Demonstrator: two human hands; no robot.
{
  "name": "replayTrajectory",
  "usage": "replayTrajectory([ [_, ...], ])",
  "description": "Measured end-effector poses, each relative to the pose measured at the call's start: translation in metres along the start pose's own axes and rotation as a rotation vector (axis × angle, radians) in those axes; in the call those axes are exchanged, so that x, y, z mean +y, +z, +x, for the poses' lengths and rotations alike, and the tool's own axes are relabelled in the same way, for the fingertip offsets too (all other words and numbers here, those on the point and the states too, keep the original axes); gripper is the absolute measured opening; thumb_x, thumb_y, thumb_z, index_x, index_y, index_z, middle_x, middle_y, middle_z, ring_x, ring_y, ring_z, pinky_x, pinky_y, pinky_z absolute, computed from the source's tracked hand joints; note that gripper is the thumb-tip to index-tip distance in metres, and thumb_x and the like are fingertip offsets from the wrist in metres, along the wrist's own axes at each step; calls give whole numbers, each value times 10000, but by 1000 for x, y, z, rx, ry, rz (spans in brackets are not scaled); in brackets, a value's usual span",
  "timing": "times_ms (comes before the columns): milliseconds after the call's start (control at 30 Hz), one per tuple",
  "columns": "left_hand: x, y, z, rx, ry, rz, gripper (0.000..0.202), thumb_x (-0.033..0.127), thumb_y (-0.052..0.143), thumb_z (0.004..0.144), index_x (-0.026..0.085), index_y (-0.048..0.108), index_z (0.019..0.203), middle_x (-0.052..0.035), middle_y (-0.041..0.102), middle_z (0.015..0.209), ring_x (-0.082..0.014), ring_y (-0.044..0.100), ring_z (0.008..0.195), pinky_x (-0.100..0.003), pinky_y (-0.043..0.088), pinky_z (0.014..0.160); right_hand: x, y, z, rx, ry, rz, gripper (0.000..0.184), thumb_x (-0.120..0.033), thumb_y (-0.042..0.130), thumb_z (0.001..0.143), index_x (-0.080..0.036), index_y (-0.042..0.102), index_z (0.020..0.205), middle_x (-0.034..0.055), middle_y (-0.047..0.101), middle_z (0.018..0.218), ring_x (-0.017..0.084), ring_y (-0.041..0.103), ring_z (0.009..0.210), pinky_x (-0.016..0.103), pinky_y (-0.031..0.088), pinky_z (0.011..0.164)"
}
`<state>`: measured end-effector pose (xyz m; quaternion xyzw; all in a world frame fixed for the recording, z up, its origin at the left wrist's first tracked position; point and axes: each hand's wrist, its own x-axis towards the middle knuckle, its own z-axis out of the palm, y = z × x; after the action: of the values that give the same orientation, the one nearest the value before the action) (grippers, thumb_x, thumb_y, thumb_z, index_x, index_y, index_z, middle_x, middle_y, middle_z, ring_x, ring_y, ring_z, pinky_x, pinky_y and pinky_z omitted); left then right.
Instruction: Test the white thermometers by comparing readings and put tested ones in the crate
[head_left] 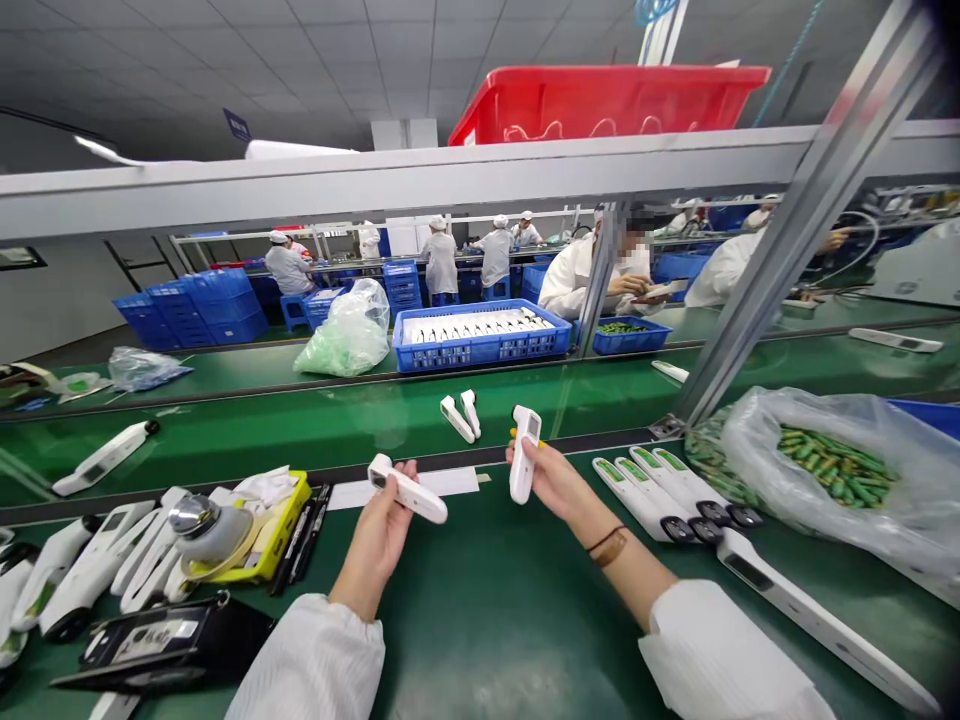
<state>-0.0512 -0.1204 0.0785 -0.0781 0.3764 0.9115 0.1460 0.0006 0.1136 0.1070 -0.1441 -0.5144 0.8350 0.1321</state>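
the left hand (381, 540) grips a white device (424, 500), its head poking out far-left of the fingers, its tail jutting right! and here's the right hand (555, 483), thumb and fingers clasping a second device (520, 480), head at the far end, tail hanging near, both up above the green table (465, 620).

your left hand (379, 537), at eleven o'clock, grips a white handheld device (416, 497); your right hand (556, 482), at one, holds a second device (522, 472). two more devices (457, 419) lie on the green belt (367, 415) at twelve, a blue crate (481, 353) beyond. a yellow tray (292, 530) sits at ten; at two, a clear bag (919, 480) holds green cylinders (836, 466).
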Motion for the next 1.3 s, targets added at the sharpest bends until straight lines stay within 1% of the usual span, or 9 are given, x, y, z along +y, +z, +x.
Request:
replayTrajectory([
  [133, -19, -17, -52, -159, -74, 60, 430, 263, 671, 819, 115, 527, 1197, -84, 655, 832, -160, 632, 697, -297, 567, 688, 30, 8, -52, -164, 83, 81, 431, -497, 767, 688, -192, 507, 847, -29, 585, 674, 82, 526, 493, 209, 450, 462],
  [267, -32, -32, -74, -312, -85, 232, 614, 358, 731, 763, 140, 471, 1274, -61, 646, 818, -146, 606, 652, -270, 529, 629, 52, 10, -86, -270, 117, -16, 413, -510, 704, 759, -189, 456, 840, -32, 576, 664, 82, 516, 455, 210, 428, 428],
  [400, -38, -40, -72, -393, -77, 342, 542, 422, 685, 792, 166, 501, 1233, -37, 626, 829, -124, 591, 658, -256, 509, 640, 61, 9, -101, -272, 170, -69, 395, -503, 673, 793, -190, 451, 887, -36, 579, 669, 79, 524, 465, 201, 430, 436],
  [567, -37, -40, -70, -409, -115, 420, 355, 441, 661, 805, 117, 602, 938, -51, 632, 786, -120, 596, 670, -244, 508, 669, 65, 9, -104, -258, 223, -202, 393, -513, 675, 781, -152, 523, 801, -1, 602, 609, 96, 563, 507, 220, 475, 513],
  [667, -36, -38, -73, -393, -138, 430, 471, 390, 666, 814, 135, 510, 1179, -82, 662, 900, -162, 648, 732, -293, 530, 726, 66, 11, -104, -205, 286, -208, 398, -516, 672, 771, -144, 532, 758, 12, 602, 572, 107, 566, 476, 223, 475, 481],
  [800, -34, -34, -78, -357, -172, 402, 899, 364, 635, 839, 252, 3, 1468, -92, 659, 978, -204, 680, 718, -346, 556, 680, 62, 13, -103, -126, 372, -86, 363, -470, 665, 772, -161, 520, 897, -16, 589, 587, 103, 516, 392, 206, 417, 357],
  [1000, -31, -32, -78, -294, -220, 372, 795, 315, 575, 876, 193, 73, 1480, -71, 637, 878, -183, 666, 682, -296, 558, 633, 58, 14, -104, -147, 414, -51, 319, -435, 583, 833, -158, 498, 969, -30, 558, 555, 89, 469, 351, 188, 372, 325],
  [1167, -32, -34, -81, -409, -185, 324, 911, 226, 632, 844, 357, -14, 1474, -52, 592, 1066, -161, 641, 818, -335, 568, 745, 65, 19, -111, -231, 304, -162, 349, -395, 693, 765, -171, 484, 932, -42, 567, 608, 71, 490, 398, 179, 383, 387],
  [1300, -35, -35, -84, -504, -120, 322, 931, 236, 639, 847, 435, -38, 1455, -73, 563, 1198, -142, 640, 796, -310, 549, 732, 69, 24, -118, -358, 201, -234, 430, -360, 702, 781, -160, 492, 1098, -47, 563, 648, 49, 499, 453, 158, 381, 436],
])
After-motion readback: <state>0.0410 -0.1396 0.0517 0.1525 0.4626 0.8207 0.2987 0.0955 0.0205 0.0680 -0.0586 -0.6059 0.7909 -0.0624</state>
